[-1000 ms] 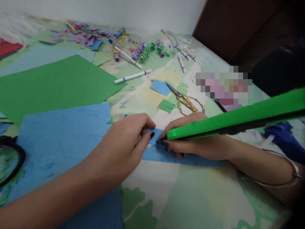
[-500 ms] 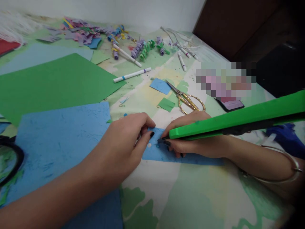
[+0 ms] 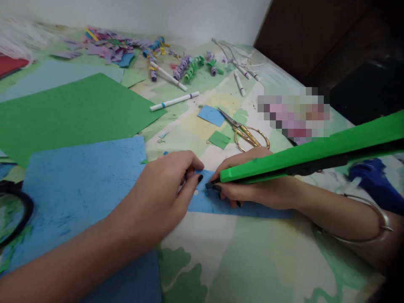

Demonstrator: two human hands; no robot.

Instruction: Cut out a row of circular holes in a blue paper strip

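Observation:
My right hand (image 3: 249,181) is closed around a green utility knife (image 3: 303,153), its dark tip touching a blue paper strip (image 3: 202,206). A small pale hole shows in the strip just left of the tip. At the strip's left end, the curled fingers and thumb of my left hand (image 3: 170,181) pinch and hold it down on the table. My left forearm crosses a larger blue sheet (image 3: 85,181). Beyond my right hand lie gold-handled scissors (image 3: 243,130), a small blue paper piece (image 3: 211,115) and a small green paper piece (image 3: 219,139).
A large green sheet (image 3: 78,109) lies at the left, near a black ring-shaped handle (image 3: 27,206). White markers (image 3: 175,101), curled paper pieces (image 3: 194,68) and a scrap pile (image 3: 110,46) are at the back. A dark blue object (image 3: 375,181) sits at the right.
The utility knife's tip has shifted slightly left along the strip, together with my right hand. My left hand has stayed in nearly the same place.

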